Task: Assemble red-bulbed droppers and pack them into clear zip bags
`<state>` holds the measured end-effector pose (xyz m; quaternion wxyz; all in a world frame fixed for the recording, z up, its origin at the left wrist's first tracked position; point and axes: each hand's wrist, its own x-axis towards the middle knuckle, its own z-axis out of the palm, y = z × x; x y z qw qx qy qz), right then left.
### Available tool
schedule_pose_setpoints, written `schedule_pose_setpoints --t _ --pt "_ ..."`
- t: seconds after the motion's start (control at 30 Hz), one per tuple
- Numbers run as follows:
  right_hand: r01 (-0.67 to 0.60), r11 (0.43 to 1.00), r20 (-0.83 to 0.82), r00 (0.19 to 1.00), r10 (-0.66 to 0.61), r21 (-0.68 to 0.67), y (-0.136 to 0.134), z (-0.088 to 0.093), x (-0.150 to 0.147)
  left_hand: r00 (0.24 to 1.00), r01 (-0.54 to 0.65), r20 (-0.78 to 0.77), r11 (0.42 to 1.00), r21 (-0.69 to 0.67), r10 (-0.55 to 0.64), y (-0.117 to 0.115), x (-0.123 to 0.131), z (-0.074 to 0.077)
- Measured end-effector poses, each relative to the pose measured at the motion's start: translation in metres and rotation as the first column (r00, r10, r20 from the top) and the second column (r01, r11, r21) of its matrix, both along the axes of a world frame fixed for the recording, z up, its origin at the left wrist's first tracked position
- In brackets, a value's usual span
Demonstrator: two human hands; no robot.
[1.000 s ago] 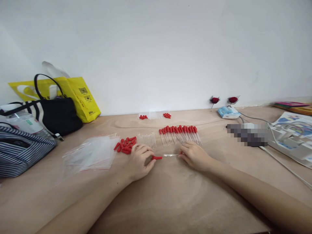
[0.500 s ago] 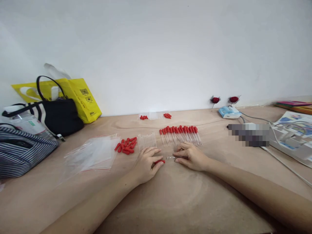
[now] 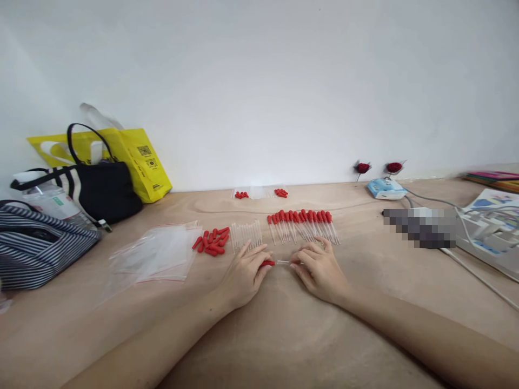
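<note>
My left hand (image 3: 243, 273) rests on the wooden table (image 3: 284, 335) and pinches a red rubber cap (image 3: 267, 263) between thumb and fingers. My right hand (image 3: 318, 267) pinches a thin clear glass tube (image 3: 285, 262) whose tip meets the cap. Just beyond the hands lie a small pile of loose red caps (image 3: 211, 241), a row of bare clear tubes (image 3: 246, 234) and a longer row of tubes with red caps fitted (image 3: 302, 224).
Clear zip bags (image 3: 156, 254) lie at left, with a striped bag (image 3: 38, 246), black handbag (image 3: 103, 186) and yellow bag (image 3: 140, 156) behind. Two small packets of red caps (image 3: 259, 193) sit by the wall. A power strip and cables (image 3: 482, 227) lie at right.
The hands have closed the gap: the clear tube lay mostly exposed between them a second ago, and now only a short stretch shows, with its tip at the red cap.
</note>
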<state>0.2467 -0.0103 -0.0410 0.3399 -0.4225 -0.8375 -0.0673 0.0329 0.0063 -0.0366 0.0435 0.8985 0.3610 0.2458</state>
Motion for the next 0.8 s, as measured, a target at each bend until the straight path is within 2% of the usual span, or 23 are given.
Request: schedule_pose_setpoints --t 0.23,0.47,0.63,0.8 --pt "-0.022 0.997 0.017 1.000 0.023 -0.072 -0.001 0.000 -0.002 1.000 0.019 0.022 1.000 -0.002 -0.019 0.001 0.001 -0.001" --pt "-0.068 0.992 -0.035 0.997 0.065 -0.111 -0.005 -0.001 -0.014 0.993 -0.036 0.108 0.999 -0.040 0.040 0.003 0.001 -0.003" --pt "-0.101 0.990 -0.044 0.994 0.097 -0.100 -0.005 -0.002 -0.021 0.986 -0.056 0.147 0.992 -0.114 0.072 0.006 -0.001 -0.003" --pt "-0.177 0.982 0.012 0.984 0.178 -0.067 0.002 -0.002 -0.016 0.991 -0.001 0.137 0.997 -0.081 0.013 0.003 -0.002 -0.001"
